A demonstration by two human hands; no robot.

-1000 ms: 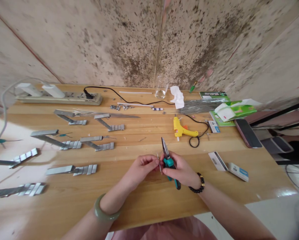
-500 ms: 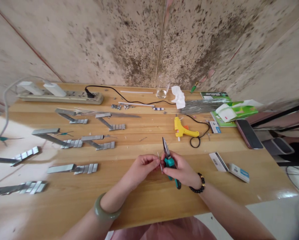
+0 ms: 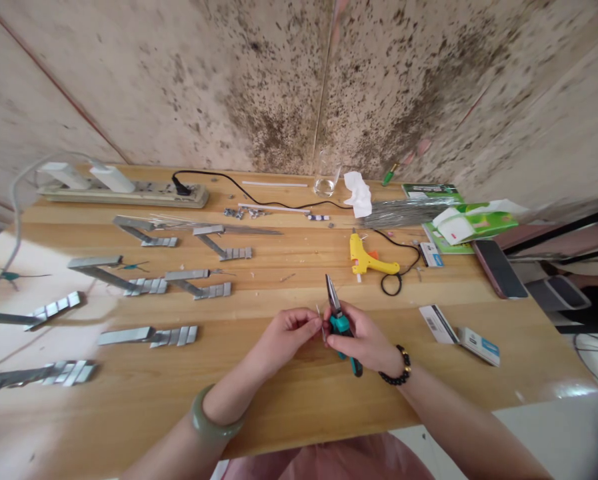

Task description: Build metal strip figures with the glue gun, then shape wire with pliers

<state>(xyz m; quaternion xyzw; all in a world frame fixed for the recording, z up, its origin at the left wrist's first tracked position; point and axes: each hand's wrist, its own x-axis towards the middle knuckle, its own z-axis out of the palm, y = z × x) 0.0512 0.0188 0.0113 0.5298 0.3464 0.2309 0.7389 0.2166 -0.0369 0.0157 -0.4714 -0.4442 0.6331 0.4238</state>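
My right hand (image 3: 363, 338) is closed around needle-nose pliers (image 3: 339, 324) with teal and black handles, their jaws together and pointing toward the wall. Between the thumb and fingers of my left hand (image 3: 293, 333) is a short thin piece of wire (image 3: 321, 319), pinched close beside the pliers. The fingertips of both hands nearly meet at this piece, and its lower part is partly hidden by them. Beyond the pliers lies a yellow glue gun (image 3: 371, 259) with a black cord.
Several bent grey metal strips (image 3: 126, 336) lie at the left. A power strip (image 3: 149, 195), a glass (image 3: 325, 183), crumpled tissue (image 3: 357, 195) and a wire bundle (image 3: 399, 213) line the back. At the right are a phone (image 3: 499, 269) and small boxes (image 3: 479, 345).
Both hands keep the same grip on the wire and pliers, with almost no movement. The whole view has shifted very slightly.
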